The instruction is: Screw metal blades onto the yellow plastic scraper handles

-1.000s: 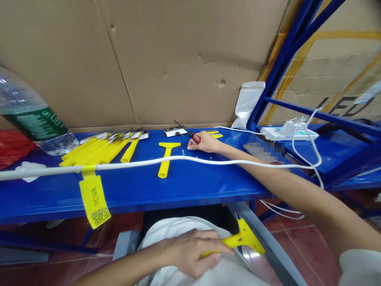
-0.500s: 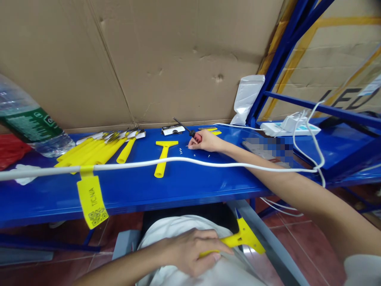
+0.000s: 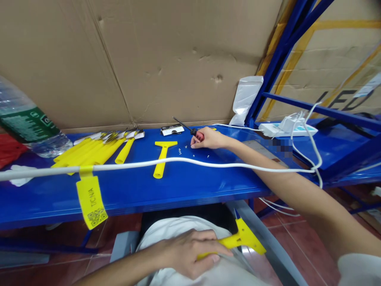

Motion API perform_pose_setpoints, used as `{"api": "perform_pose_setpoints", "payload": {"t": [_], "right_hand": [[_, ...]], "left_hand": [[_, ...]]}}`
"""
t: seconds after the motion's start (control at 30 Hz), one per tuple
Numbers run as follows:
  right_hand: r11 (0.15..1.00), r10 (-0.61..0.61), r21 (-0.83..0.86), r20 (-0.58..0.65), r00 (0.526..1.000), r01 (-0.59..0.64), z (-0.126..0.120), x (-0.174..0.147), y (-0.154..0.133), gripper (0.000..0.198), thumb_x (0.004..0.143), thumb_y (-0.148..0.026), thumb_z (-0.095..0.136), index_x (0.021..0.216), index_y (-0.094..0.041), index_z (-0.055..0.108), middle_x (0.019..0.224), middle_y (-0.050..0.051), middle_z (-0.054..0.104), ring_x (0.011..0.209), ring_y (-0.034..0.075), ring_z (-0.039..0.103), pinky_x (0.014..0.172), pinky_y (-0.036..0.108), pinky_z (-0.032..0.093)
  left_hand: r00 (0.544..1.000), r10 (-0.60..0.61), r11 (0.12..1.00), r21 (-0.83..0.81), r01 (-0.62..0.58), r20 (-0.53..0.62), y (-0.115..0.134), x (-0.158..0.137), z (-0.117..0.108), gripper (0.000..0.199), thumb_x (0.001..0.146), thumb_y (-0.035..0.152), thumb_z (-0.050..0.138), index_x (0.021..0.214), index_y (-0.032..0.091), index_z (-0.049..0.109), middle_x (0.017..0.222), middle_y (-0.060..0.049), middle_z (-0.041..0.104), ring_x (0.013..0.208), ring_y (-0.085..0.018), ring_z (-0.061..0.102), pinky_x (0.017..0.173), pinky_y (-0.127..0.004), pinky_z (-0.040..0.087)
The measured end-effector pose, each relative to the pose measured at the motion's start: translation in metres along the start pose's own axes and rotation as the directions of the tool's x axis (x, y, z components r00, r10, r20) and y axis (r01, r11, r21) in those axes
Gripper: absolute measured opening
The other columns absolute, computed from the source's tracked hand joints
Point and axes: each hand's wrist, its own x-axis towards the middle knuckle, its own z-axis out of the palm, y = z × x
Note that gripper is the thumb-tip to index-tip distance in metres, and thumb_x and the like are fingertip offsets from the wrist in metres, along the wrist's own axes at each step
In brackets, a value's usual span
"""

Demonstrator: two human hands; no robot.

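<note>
My left hand [image 3: 193,254] rests over my lap, its fingers wrapped round the handle of a yellow scraper [image 3: 245,237] whose wide head points right. On the blue shelf, my right hand [image 3: 212,139] holds a red and black screwdriver [image 3: 198,134], its shaft pointing up and left. The thumb and fingertips are close to the shelf surface, beside several tiny screws [image 3: 179,151]. Whether a screw is pinched there I cannot make out. Another yellow scraper [image 3: 161,159] lies left of this hand. A small black and white box [image 3: 172,129] sits behind it.
A white cable [image 3: 208,163] with a yellow tag [image 3: 91,202] crosses in front of the shelf [image 3: 125,194]. Several yellow scrapers [image 3: 92,153] lie left, near a water bottle [image 3: 32,123]. A power strip [image 3: 270,129] and a partly blurred flat device [image 3: 253,147] are at right.
My right hand has shifted slightly right with the screwdriver, and a tiny screw near its fingertips now shows apart on the shelf. My left hand keeps its hold on the scraper.
</note>
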Motion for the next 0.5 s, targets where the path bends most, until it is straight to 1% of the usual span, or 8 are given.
{"api": "perform_pose_setpoints", "payload": {"t": [0.07,0.13,0.2,0.3,0.37,0.43,0.47,0.5], "right_hand": [[0.999,-0.003,-0.041,0.134,0.991,0.009,-0.019,-0.007,-0.003,0.033,0.073,-0.041,0.094,0.069,-0.021,0.068,0.099,0.005,0.086,0.086,0.023,0.075,0.083,0.035,0.056],[0.997,0.022,-0.081,0.303,0.953,0.003,-0.034,-0.012,-0.003,0.031,0.071,-0.045,0.097,0.077,-0.021,0.077,0.099,0.004,0.086,0.088,0.024,0.075,0.085,0.035,0.056],[0.995,0.029,-0.1,0.396,0.918,0.011,-0.042,-0.015,-0.002,0.034,0.071,-0.048,0.097,0.083,-0.021,0.08,0.097,0.003,0.085,0.087,0.023,0.074,0.084,0.034,0.055],[0.994,0.025,-0.107,0.417,0.908,0.022,-0.042,-0.015,0.0,0.038,0.071,-0.052,0.096,0.081,-0.02,0.077,0.095,0.003,0.084,0.084,0.021,0.069,0.078,0.032,0.051],[0.995,0.03,-0.103,0.425,0.905,0.016,-0.041,-0.015,0.001,0.039,0.074,-0.053,0.094,0.077,-0.02,0.074,0.094,0.004,0.084,0.082,0.02,0.068,0.076,0.032,0.05],[0.994,0.028,-0.107,0.438,0.899,0.021,-0.042,-0.015,0.001,0.039,0.078,-0.054,0.092,0.079,-0.019,0.075,0.093,0.005,0.083,0.081,0.02,0.067,0.075,0.032,0.049],[0.993,0.026,-0.117,0.442,0.897,0.029,-0.044,-0.015,0.0,0.038,0.078,-0.054,0.092,0.081,-0.019,0.077,0.092,0.005,0.082,0.08,0.02,0.066,0.075,0.032,0.049],[0.99,0.023,-0.132,0.443,0.896,0.039,-0.046,-0.016,0.0,0.039,0.077,-0.054,0.093,0.084,-0.019,0.08,0.091,0.004,0.082,0.081,0.02,0.066,0.075,0.032,0.049]], "left_hand": [[0.998,0.012,1.0,-0.004,-0.012,-0.06,0.007,0.0,-0.008,0.042,0.108,0.024,0.059,0.148,0.025,0.073,0.1,-0.007,0.072,0.072,-0.019,0.065,0.068,-0.029,0.057],[0.988,0.006,1.0,-0.015,-0.009,-0.155,0.016,0.0,-0.019,0.044,0.108,0.022,0.057,0.149,0.025,0.072,0.1,-0.008,0.073,0.075,-0.02,0.066,0.07,-0.03,0.058],[0.967,-0.042,0.999,-0.027,0.036,-0.251,0.027,-0.003,-0.03,0.042,0.112,0.021,0.055,0.151,0.026,0.071,0.103,-0.009,0.077,0.082,-0.021,0.071,0.077,-0.031,0.061],[0.911,-0.162,0.985,-0.001,0.174,-0.379,0.044,-0.007,-0.049,0.04,0.114,0.021,0.059,0.151,0.03,0.073,0.11,-0.008,0.083,0.1,-0.023,0.078,0.096,-0.034,0.063],[0.877,-0.148,0.982,0.036,0.185,-0.458,0.053,-0.011,-0.063,0.044,0.114,0.018,0.062,0.154,0.032,0.072,0.107,-0.005,0.083,0.102,-0.023,0.079,0.105,-0.036,0.062],[0.852,-0.107,0.98,0.093,0.179,-0.513,0.062,-0.015,-0.08,0.049,0.114,0.015,0.06,0.158,0.034,0.071,0.111,-0.005,0.083,0.1,-0.022,0.079,0.103,-0.037,0.063],[0.832,-0.101,0.973,0.12,0.197,-0.546,0.065,-0.017,-0.09,0.05,0.114,0.015,0.06,0.159,0.034,0.071,0.113,-0.006,0.083,0.1,-0.022,0.079,0.1,-0.037,0.063],[0.8,-0.103,0.964,0.138,0.226,-0.592,0.069,-0.019,-0.101,0.049,0.114,0.016,0.06,0.159,0.034,0.072,0.115,-0.007,0.082,0.098,-0.022,0.078,0.098,-0.038,0.064]]}}
